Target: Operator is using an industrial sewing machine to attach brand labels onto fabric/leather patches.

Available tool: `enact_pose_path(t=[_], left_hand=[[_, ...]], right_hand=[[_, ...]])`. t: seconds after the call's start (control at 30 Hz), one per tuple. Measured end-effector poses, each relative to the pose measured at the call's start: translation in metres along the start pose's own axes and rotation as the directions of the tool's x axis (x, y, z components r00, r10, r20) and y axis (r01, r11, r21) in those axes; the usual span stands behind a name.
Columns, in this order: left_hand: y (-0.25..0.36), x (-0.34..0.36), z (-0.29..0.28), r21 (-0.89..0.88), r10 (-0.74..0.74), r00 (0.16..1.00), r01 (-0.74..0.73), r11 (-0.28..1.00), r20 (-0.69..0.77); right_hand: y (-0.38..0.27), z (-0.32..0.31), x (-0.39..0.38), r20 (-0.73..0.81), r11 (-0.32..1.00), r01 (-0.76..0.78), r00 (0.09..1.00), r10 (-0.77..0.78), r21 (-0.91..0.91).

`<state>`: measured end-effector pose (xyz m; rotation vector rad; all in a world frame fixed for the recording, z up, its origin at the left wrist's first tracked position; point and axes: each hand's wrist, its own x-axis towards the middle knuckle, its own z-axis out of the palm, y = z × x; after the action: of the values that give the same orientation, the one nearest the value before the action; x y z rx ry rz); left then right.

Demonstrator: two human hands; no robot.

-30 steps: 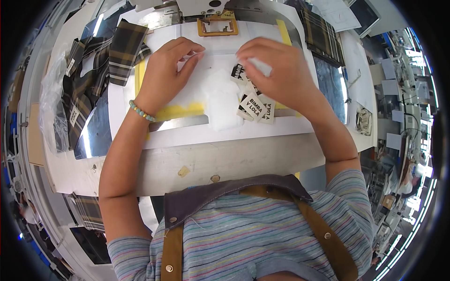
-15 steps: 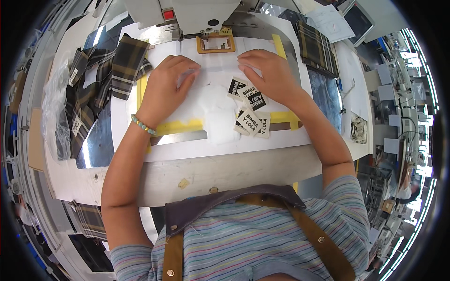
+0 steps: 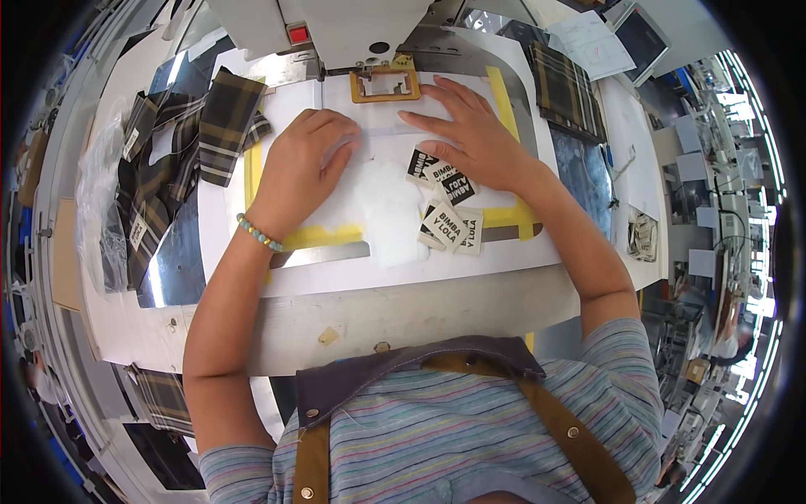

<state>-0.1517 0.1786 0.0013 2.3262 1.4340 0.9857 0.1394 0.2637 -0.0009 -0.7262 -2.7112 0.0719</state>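
My left hand, with a beaded bracelet at its wrist, rests on the white work sheet. Its fingers bend together and the thumb stands apart, with nothing visible in its grasp. Across from it, my right hand spreads its fingers over the sheet, empty. Those fingertips lie close to the orange-rimmed clamp frame under the sewing machine head. Several small black and cream fabric labels lie below my right hand, the upper ones partly beneath its thumb. A soft white patch sits between the hands.
Dark plaid fabric pieces are heaped at the left beside clear plastic. More folded plaid fabric lies at the right. Yellow tape edges the sheet. Paper and a screen stand far right.
My right hand has spread its fingers, with its thumb now over the upper labels and its fingertips nearer the clamp frame. The left hand stays nearly in place.
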Motion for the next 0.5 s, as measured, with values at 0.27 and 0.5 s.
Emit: enact_pose_path(t=[0.27, 0.5], left_hand=[[0.004, 0.002, 0.009, 0.007, 0.066, 0.997, -0.065, 0.998, -0.032], [0.010, 0.004, 0.009, 0.024, 0.125, 0.992, -0.125, 0.992, 0.029]], right_hand=[[0.025, -0.011, 0.004, -0.167, 0.940, -0.247, 0.942, 0.290, 0.237], [0.035, -0.008, 0.029, -0.006, 0.892, -0.365, 0.925, 0.380, 0.266]])
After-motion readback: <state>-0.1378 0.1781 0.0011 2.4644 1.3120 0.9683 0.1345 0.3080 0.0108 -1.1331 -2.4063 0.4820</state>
